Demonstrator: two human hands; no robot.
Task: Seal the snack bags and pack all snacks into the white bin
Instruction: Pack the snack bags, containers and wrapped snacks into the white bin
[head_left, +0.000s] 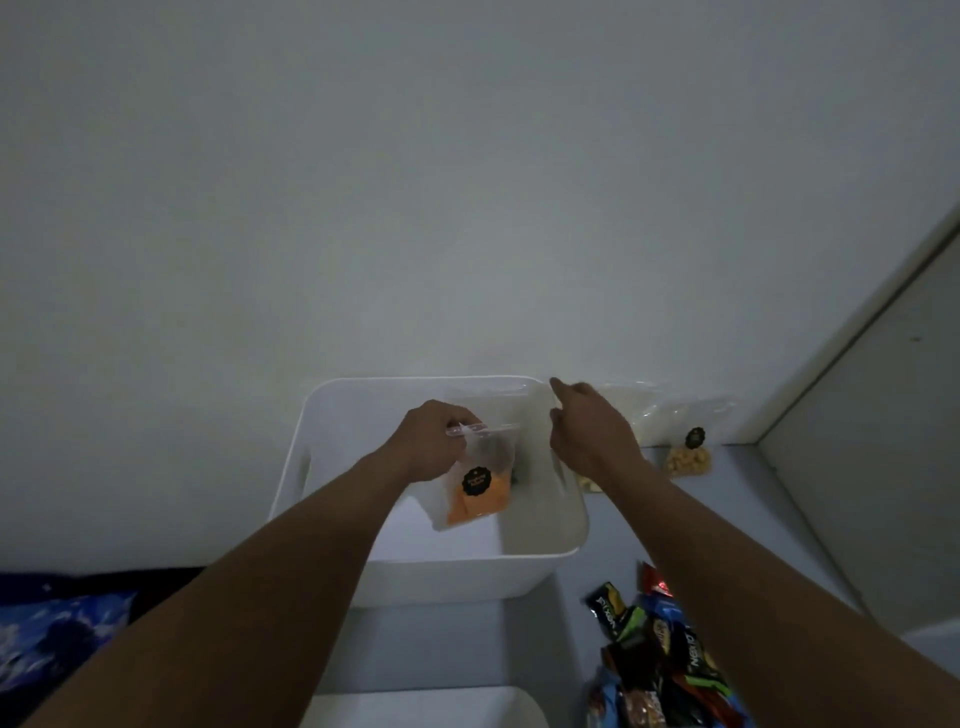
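The white bin (441, 566) sits on a pale grey bench (561, 634). Inside the bin, a clear bag (475, 486) shows orange snacks beneath a black round label with gold print. Right of the bin, another clear bag (688, 457) holds pale yellow pieces under the same black label. In front of the bin's right corner lie wrappers (660, 660) in black, blue, green and red, blurred in dim light.

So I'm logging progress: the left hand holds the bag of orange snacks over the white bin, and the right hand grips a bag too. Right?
Not quite. The head view shows the right hand empty, reaching past the white bin. The left hand does hold the bag of orange snacks over it.
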